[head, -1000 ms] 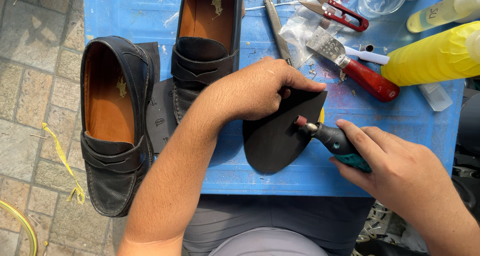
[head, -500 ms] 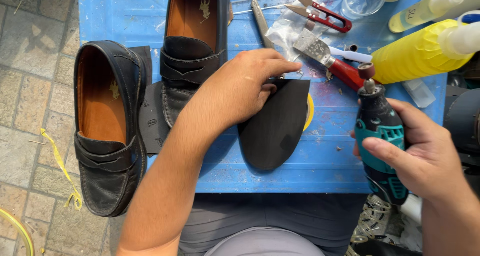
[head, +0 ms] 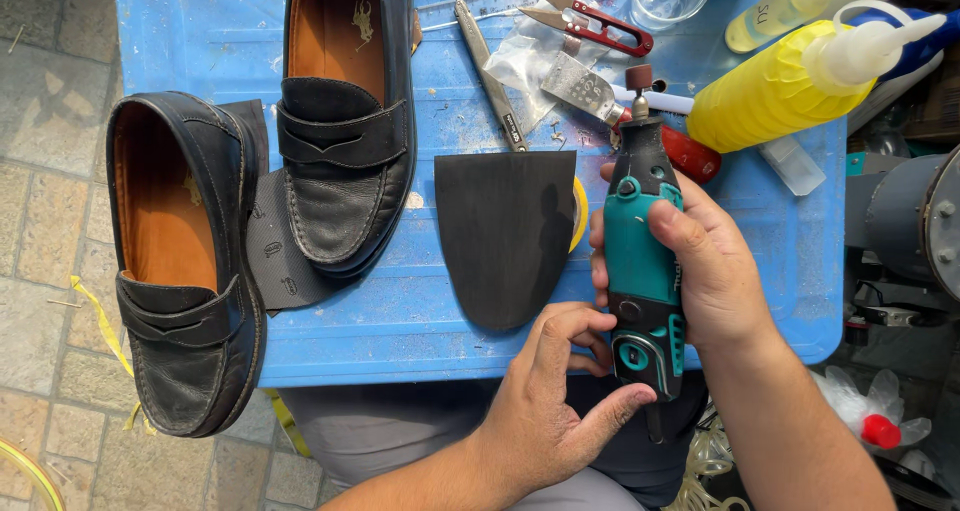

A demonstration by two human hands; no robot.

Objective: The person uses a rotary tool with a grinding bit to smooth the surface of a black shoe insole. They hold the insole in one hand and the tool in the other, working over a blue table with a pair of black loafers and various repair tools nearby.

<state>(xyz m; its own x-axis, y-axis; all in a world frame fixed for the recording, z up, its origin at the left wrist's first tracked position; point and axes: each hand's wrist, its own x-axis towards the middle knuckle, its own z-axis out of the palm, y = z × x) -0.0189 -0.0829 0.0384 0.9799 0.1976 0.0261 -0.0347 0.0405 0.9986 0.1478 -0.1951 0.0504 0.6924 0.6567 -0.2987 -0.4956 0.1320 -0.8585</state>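
Your right hand grips the teal-and-black rotary tool, bit up; your left hand's half-curled fingers touch its base, apparently adjusting it, beside the black rubber sole piece.

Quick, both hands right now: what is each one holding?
Left hand: holds nothing, fingertips at the rotary tool's lower end.
Right hand: closed around the rotary tool.

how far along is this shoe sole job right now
Done: a black half-sole piece lies cut to shape on the blue table, apart from both black loafers. In hand: the right hand grips a teal rotary tool, grinding bit pointing away, while the left hand fingers its base. Left: the piece is not on either shoe, and the yellow squeeze bottle lies untouched.
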